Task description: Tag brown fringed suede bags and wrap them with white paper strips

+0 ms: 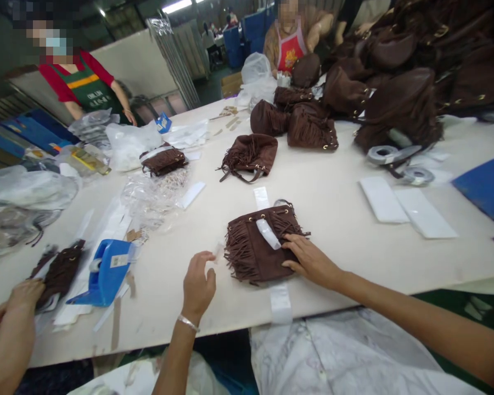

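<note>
A dark brown fringed handbag (267, 241) lies flat in front of me on a white paper strip (280, 304), which shows beyond its top and bottom edges. Another short white strip (268, 233) rests across the bag's front. My right hand (313, 260) lies on the bag's right side, thumb and fingers apart. Left of the bag, my left hand (200, 285) is raised with bent fingers. A small see-through piece, seemingly clear tape (219, 250), is at its fingertips; the grip is partly unclear.
A blue tape dispenser (109, 271) stands at the left. Beyond it, a co-worker's hands (24, 296) hold another brown bag (61, 274). More bags (251, 156) lie ahead and pile up at the right. White sheets (407, 208) and tape rolls (382, 154) are right; two people face the table.
</note>
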`<state>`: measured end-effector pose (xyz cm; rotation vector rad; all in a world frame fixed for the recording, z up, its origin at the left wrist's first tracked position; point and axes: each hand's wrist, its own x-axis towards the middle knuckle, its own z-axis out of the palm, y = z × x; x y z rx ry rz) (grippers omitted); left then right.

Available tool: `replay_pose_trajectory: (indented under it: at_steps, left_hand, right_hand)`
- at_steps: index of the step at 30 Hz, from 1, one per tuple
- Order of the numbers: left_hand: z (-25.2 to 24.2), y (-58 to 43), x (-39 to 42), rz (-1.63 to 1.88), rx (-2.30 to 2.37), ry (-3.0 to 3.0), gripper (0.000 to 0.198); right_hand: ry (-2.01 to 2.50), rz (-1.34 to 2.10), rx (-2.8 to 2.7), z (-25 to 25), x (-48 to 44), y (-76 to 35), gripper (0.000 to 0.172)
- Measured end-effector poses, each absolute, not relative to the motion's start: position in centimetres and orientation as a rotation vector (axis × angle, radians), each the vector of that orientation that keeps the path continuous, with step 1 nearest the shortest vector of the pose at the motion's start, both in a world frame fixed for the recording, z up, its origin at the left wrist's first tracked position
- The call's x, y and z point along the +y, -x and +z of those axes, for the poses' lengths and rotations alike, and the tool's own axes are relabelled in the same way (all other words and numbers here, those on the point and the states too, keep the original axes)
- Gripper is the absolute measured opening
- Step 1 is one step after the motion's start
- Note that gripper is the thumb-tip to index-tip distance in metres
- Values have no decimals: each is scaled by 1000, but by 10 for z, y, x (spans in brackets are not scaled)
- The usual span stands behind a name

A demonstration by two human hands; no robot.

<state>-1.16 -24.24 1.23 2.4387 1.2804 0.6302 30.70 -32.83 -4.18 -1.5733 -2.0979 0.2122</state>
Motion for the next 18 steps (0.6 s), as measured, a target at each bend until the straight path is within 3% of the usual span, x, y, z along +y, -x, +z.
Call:
replay_pose_trajectory:
  at_steps: [5,11,13,18]
  left_hand:
    - [-4,-38,-285,345,894,-2732,50]
    - [-49,-55,-291,432,1042,-2775,51]
    - [-49,-77,-297,488,1058,-2799,48]
    - [-35,-182,-280,567,767,-2903,47]
  right_hand:
    - [1588,217,-2142,-30,-334,-309,37]
    - [1531,204,-2350,-41,-341,-318,56]
    - [1520,216,-2347,-50,-350,-348,70]
    - [1604,53,-2125,-60,-379,-488,69]
